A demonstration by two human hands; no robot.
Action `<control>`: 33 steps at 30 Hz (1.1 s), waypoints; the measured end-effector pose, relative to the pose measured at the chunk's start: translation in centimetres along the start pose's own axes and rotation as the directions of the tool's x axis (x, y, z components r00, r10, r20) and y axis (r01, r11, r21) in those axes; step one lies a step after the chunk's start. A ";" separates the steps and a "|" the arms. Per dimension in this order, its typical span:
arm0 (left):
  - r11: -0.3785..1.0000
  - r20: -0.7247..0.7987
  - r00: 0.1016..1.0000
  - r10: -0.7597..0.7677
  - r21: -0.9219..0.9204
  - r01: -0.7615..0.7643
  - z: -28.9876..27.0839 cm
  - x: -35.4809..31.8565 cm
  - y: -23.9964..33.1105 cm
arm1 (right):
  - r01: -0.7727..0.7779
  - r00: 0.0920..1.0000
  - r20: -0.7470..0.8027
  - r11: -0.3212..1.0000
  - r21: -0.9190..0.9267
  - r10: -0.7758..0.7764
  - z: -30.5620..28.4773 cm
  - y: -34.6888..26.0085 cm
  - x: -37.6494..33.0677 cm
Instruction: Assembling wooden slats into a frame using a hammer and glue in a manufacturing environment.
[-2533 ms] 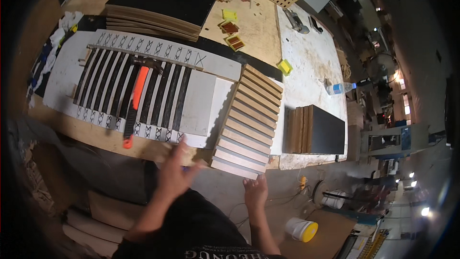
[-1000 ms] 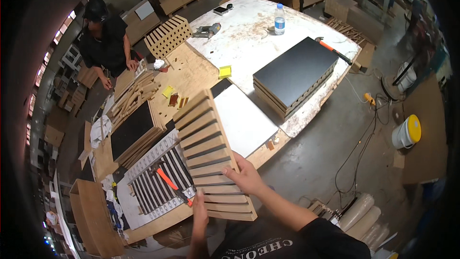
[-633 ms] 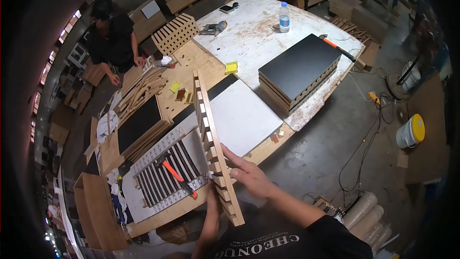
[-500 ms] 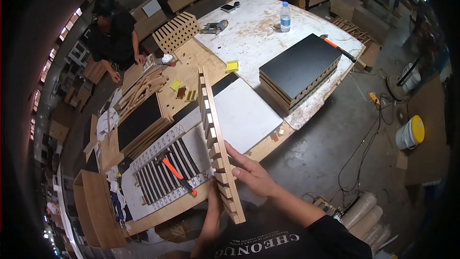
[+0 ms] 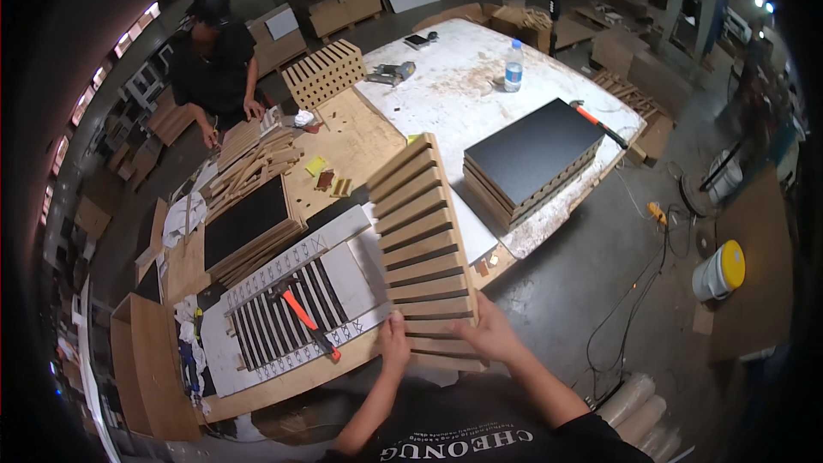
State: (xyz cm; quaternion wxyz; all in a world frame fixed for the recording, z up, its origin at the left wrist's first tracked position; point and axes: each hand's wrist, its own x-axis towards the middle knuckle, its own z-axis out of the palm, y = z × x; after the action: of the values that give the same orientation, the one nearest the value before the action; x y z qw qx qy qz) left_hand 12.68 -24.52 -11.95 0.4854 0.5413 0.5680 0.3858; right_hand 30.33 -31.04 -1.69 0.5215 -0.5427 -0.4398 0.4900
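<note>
A slatted wooden panel [image 5: 424, 249] is tilted up in front of me, its light slats parted by dark gaps. My left hand [image 5: 395, 345] grips its left edge near the lower end, thumb on the front. Across from it, my right hand [image 5: 491, 332] holds the right edge, thumb over a slat, the fingers partly hidden behind. To the left of the panel lies a white jig board [image 5: 283, 379] with dark strips in a row and marked borders. A hammer with an orange handle [image 5: 300, 312] rests across those strips.
On the white tabletop [image 5: 459, 56] are a stack of black-topped panels [image 5: 533, 154], a second hammer [image 5: 600, 124], a water bottle [image 5: 513, 67] and a nail gun [image 5: 392, 73]. A co-worker [image 5: 214, 69] handles wood strips [image 5: 261, 150] at the far left. A white bucket [image 5: 718, 271] stands on the floor.
The panel has turned from nearly edge-on to showing its slatted face. My left hand has come into view at its left edge, and my right hand has shifted lower right.
</note>
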 end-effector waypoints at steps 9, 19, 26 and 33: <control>0.997 0.265 0.963 0.042 0.057 -0.060 -1.9 2.1 -2.7 | 0.000 0.970 -0.210 0.863 -0.506 -0.123 -1.8 1.0 6.0; 0.986 0.255 0.954 -0.154 -0.019 0.165 -11.9 3.1 0.1 | -0.091 0.994 -0.108 0.652 -0.752 0.014 1.7 -2.7 13.5; 0.840 -0.288 0.940 0.185 0.543 0.001 -19.7 9.1 -4.6 | -0.269 0.962 -0.234 0.649 -0.712 0.142 0.8 -3.5 8.7; 0.725 -0.185 0.925 0.331 0.677 -0.124 -20.2 12.8 -7.6 | 0.120 0.659 -0.658 0.915 -0.386 -0.364 3.4 3.7 8.1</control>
State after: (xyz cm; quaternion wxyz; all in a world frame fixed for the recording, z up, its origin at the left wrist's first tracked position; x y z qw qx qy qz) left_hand -7.96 -10.97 -16.35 0.1238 0.6790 0.6604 0.2957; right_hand 27.95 -22.84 -5.86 0.6209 -0.7001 -0.3411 0.0890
